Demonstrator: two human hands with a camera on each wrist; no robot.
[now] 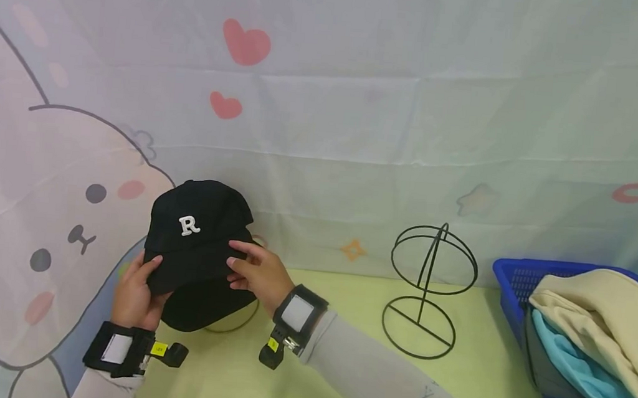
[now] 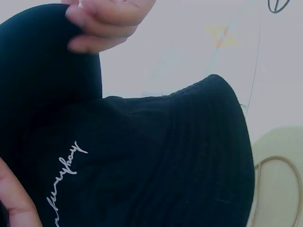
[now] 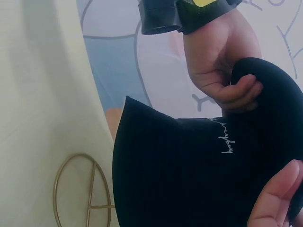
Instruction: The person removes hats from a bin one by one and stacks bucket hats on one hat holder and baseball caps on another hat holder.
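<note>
A black cap (image 1: 198,227) with a white letter R sits at the back left, in front of the cloth backdrop. My left hand (image 1: 137,294) grips the left side of its brim, thumb on top. On the right side of the brim, my right hand (image 1: 257,272) pinches it. Under the cap a second black hat brim (image 1: 199,318) with stitched rings and white script lettering (image 3: 226,137) spreads out. The left wrist view shows this brim (image 2: 189,156) close up, with the right hand's fingers (image 2: 104,19) above it. A thin gold wire stand (image 3: 80,194) stands below both hats.
An empty black wire hat stand (image 1: 430,289) stands on the yellow-green table (image 1: 341,350) to the right. A blue basket (image 1: 518,274) at the far right holds beige and teal fabric items. A printed cloth backdrop (image 1: 360,102) hangs close behind.
</note>
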